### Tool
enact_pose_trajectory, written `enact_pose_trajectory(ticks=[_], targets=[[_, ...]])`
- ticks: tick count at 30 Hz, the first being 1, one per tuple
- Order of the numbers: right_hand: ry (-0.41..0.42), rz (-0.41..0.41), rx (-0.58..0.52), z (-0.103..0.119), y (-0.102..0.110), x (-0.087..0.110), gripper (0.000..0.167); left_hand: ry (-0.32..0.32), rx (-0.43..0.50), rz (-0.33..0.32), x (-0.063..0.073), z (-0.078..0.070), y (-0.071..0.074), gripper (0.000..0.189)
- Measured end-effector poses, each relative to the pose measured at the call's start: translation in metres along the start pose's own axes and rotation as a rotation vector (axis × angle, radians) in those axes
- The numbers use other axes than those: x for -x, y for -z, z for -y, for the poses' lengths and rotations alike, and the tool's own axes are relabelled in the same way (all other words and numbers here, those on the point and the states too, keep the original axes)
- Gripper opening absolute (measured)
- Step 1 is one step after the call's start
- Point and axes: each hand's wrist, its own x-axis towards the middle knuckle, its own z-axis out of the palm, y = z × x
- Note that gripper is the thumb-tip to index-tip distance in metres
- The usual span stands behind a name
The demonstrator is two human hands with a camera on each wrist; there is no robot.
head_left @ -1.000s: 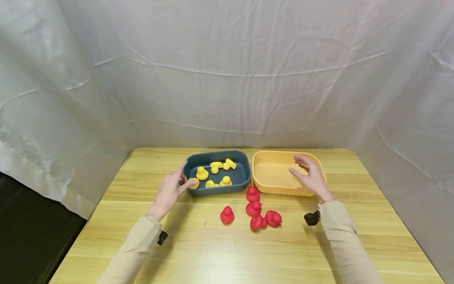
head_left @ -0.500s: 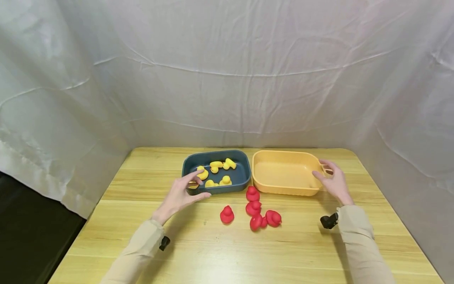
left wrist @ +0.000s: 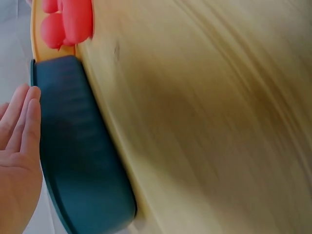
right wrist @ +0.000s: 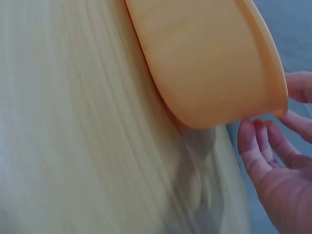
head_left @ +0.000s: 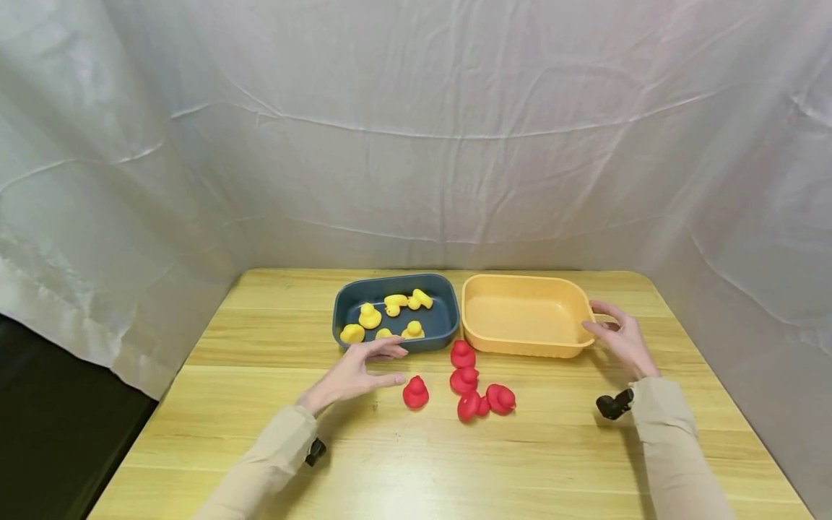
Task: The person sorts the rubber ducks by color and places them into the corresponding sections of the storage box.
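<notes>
A dark blue tray [head_left: 396, 277] holds several yellow rubber ducks [head_left: 369, 316]. Right of it stands an orange tray [head_left: 520, 318] with nothing in it. Several red ducks [head_left: 464, 379] lie on the table in front of both trays, one red duck [head_left: 416, 392] apart at the left. My left hand [head_left: 364, 365] hovers with straight fingers in front of the blue tray [left wrist: 73, 161], its fingertips just left of that lone duck, holding nothing. My right hand [head_left: 617, 338] sits with relaxed fingers at the right end of the orange tray [right wrist: 204, 63]. Contact with the rim is unclear.
The wooden table [head_left: 520, 462] is backed and flanked by wrinkled white cloth [head_left: 416, 144]. A dark gap lies beyond the table's left edge. Bare wood stretches along the near side, in front of the ducks.
My left hand left the blue tray's rim and moved right and nearer, to beside the lone red duck. My right hand drew back from over the orange tray to its right end.
</notes>
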Motion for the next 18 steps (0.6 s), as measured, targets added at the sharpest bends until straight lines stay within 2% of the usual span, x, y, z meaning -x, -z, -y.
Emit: enact_pose_trajectory(ticks=[5,10,18], targets=[[0.015,0.063,-0.125,-0.006,0.006,0.0,0.062,0.019,0.001,0.085,-0.005,0.004,-0.007,0.068],[-0.009,0.119,-0.241,-0.012,0.01,-0.003,0.061,0.031,0.015,0.151,-0.009,0.007,-0.013,0.065],[-0.011,0.175,-0.298,-0.017,0.013,-0.004,0.062,0.018,0.01,0.226,-0.015,0.01,-0.018,0.058]])
